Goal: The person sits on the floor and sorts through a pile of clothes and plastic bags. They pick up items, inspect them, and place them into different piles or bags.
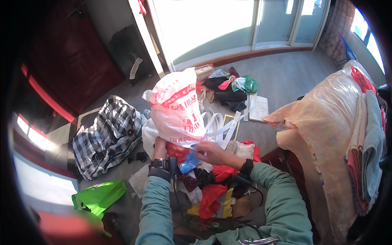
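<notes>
A puffed-out white plastic bag (177,113) with red printing rises in front of me. My left hand (160,148) is at its lower left edge, the fingers hidden behind the plastic. At the lower right edge, my right hand (212,152) pinches the bag's film between thumb and fingers. Right below the bag lie a red plastic bag (177,152) and a crumpled blue plastic bag (189,162), close to my right fingertips. Nearer to me is a heap of red cloth (225,173), dark fabric and a yellow-edged package (226,205).
A black-and-white checked bag (107,134) and a green bag (101,196) lie left. White straps (216,122), an open notebook (258,108) and a black bundle (229,96) are on the floor beyond. Right is a peach cover (324,122) with folded towels (370,137); a dark suitcase (130,46) stands behind.
</notes>
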### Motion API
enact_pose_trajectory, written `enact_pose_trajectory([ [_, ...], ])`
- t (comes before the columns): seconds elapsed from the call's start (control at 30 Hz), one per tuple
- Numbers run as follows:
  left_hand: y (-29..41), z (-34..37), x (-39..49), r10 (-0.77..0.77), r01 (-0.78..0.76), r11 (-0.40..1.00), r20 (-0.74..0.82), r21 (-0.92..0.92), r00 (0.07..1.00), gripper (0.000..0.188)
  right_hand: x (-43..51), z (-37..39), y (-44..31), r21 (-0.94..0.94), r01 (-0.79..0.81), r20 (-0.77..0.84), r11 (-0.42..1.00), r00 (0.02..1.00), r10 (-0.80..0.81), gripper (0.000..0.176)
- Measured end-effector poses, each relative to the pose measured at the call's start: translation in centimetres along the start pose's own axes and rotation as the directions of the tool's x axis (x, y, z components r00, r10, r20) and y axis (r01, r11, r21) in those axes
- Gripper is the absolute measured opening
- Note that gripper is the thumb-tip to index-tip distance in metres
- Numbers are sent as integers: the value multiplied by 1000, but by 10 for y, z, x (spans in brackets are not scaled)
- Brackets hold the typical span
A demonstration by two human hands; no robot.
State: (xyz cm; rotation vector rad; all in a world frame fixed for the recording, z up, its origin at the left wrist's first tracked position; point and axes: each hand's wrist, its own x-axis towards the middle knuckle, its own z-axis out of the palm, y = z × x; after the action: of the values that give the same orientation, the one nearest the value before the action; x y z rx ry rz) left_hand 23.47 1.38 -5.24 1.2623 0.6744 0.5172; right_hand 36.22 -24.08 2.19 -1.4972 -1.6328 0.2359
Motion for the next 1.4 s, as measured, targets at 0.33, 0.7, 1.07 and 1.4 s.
enact_pose_trajectory([
  [0.33, 31, 27, -44, 328, -342, 939, 183, 48, 927, 48, 15, -11, -6, 300, -298, -67, 906, 941, 332, 25],
  [0.7, 12, 58, -20, -50, 96, 674, 84, -733, 995, 42, 19, -14, -21, -256, -142, -293, 956, 954, 63, 69],
  [1.07, 16, 66, -37, 197, -141, 914, 112, -381, 974, 52, 17, -30, -22, -439, -61, -402, 897, 906, -135, 36],
  [1.4, 35, 109, -65, 407, -309, 884, -254, 350, 877, 33, 26, -56, 7, -532, -180, -553, 827, 813, -179, 26],
])
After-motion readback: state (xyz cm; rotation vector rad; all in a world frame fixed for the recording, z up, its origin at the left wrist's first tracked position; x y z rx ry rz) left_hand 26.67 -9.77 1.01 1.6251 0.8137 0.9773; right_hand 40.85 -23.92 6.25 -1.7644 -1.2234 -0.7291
